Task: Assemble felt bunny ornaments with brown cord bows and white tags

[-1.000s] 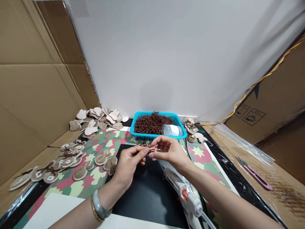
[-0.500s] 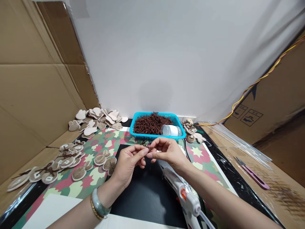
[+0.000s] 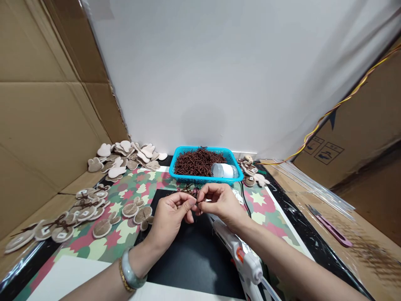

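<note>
My left hand [image 3: 171, 215] and my right hand [image 3: 221, 203] meet over a black mat [image 3: 188, 259], thumbs and fingertips pinched together. Between them is a small brown cord bow [image 3: 197, 205], mostly covered by the fingers. Just behind the fingertips lie more brown cord bows [image 3: 188, 189]. A white hot glue gun [image 3: 238, 251] with an orange part rests under my right forearm. Left of my left hand are round-eared fabric patches [image 3: 143, 215] in beige with pale edges.
A blue basket [image 3: 205, 179] behind the hands holds many brown bows and a white-labelled clear container [image 3: 223, 170]. Fabric pieces [image 3: 117, 167] pile at the back left; bow-trimmed ones [image 3: 62, 228] line the left edge. Pink-handled tweezers [image 3: 332, 230] and clear sticks [image 3: 319, 188] lie right.
Both hands have shifted slightly down, and the fingertips have drawn closer together around the brown cord bow. The view has moved a little; the other things lie as before.
</note>
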Demonstrator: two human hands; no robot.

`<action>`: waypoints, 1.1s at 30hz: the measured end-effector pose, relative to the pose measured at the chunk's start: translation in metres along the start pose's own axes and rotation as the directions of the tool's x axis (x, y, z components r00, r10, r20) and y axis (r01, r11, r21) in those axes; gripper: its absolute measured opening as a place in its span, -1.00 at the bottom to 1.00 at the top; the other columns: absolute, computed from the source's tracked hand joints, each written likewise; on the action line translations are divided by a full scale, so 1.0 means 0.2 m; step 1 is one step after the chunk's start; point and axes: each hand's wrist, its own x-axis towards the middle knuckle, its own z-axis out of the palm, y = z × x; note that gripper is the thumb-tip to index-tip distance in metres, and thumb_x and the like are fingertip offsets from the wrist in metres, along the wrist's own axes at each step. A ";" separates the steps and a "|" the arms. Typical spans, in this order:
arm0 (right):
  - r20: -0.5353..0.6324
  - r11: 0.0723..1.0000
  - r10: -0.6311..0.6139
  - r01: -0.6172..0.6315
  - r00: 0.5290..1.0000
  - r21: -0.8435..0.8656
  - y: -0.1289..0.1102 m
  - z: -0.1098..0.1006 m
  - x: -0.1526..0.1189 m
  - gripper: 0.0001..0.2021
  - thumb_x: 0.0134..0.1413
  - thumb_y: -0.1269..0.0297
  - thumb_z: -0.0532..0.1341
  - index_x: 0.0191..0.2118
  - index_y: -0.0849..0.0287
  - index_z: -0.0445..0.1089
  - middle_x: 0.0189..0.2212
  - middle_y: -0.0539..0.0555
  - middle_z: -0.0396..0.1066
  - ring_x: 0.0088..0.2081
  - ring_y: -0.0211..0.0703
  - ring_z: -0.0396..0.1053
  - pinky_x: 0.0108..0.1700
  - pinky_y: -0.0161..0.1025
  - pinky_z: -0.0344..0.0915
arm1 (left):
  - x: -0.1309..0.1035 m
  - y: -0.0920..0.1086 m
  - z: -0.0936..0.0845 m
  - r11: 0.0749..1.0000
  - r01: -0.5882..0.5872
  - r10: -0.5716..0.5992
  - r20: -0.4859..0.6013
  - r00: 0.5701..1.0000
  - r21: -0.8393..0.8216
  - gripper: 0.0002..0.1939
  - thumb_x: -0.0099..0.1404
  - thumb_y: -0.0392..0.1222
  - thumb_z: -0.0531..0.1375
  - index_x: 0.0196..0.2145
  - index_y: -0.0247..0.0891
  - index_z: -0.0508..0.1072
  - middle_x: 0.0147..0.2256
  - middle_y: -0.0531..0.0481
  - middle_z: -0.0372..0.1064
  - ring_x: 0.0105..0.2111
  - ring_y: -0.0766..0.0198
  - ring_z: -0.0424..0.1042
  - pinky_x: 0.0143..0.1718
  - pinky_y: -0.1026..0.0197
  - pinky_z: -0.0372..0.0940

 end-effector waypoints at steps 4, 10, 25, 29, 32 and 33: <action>0.035 1.000 0.005 -0.004 0.999 -0.021 -0.01 -0.02 0.01 -0.79 -0.36 0.40 0.47 -0.54 0.23 0.43 -0.59 -0.06 0.42 -0.51 -0.25 0.44 -0.39 -0.31 0.35 | 0.00 0.01 0.00 1.000 0.002 -0.002 -0.003 1.000 0.018 -0.78 0.20 -0.06 0.33 -0.41 -0.30 0.54 -0.59 0.06 0.43 -0.61 0.39 0.33 -0.45 0.30 0.28; 0.130 0.996 0.037 -0.027 0.991 -0.082 -0.09 -0.09 0.02 -0.71 -0.34 0.36 0.51 -0.37 0.22 0.53 -0.47 0.03 0.53 -0.41 -0.22 0.48 -0.29 -0.26 0.40 | 0.01 0.05 -0.01 0.995 -0.051 0.052 -0.010 0.999 0.085 -0.79 0.22 -0.07 0.31 -0.43 -0.28 0.53 -0.53 0.03 0.46 -0.59 0.39 0.32 -0.45 0.32 0.24; 0.167 0.989 0.032 -0.007 0.985 -0.151 -0.10 -0.11 0.02 -0.70 -0.33 0.25 0.55 -0.38 0.22 0.57 -0.50 0.03 0.52 -0.46 -0.27 0.42 -0.37 -0.29 0.36 | 0.03 0.04 -0.03 1.000 0.016 -0.016 -0.034 0.999 -0.002 -0.78 0.15 -0.05 0.37 -0.40 -0.28 0.59 -0.45 0.00 0.50 -0.44 0.32 0.38 -0.33 0.30 0.28; 0.153 0.978 0.008 0.025 0.988 -0.209 -0.10 -0.12 0.02 -0.76 -0.17 0.17 0.48 -0.39 0.22 0.58 -0.51 0.04 0.49 -0.49 -0.27 0.37 -0.41 -0.29 0.31 | 0.03 0.05 -0.03 0.999 0.034 -0.036 -0.048 0.998 -0.030 -0.76 0.11 -0.04 0.39 -0.41 -0.30 0.59 -0.52 0.01 0.46 -0.49 0.35 0.35 -0.36 0.31 0.25; 0.168 0.976 -0.002 0.039 0.986 -0.213 -0.10 -0.10 0.02 -0.77 -0.08 0.13 0.43 -0.41 0.22 0.56 -0.54 0.02 0.45 -0.50 -0.29 0.33 -0.42 -0.30 0.26 | 0.02 0.05 -0.02 0.997 0.044 -0.045 -0.025 0.999 -0.071 -0.75 0.07 -0.06 0.42 -0.37 -0.29 0.63 -0.46 -0.02 0.50 -0.49 0.36 0.33 -0.38 0.31 0.26; 0.171 0.977 -0.012 0.048 0.985 -0.210 -0.10 -0.10 0.02 -0.76 -0.07 0.13 0.43 -0.41 0.22 0.55 -0.54 0.01 0.44 -0.49 -0.29 0.31 -0.42 -0.30 0.25 | 0.02 0.05 -0.02 0.996 0.046 -0.048 -0.017 0.999 -0.072 -0.75 0.06 -0.06 0.42 -0.36 -0.29 0.64 -0.43 -0.04 0.52 -0.48 0.36 0.33 -0.39 0.31 0.26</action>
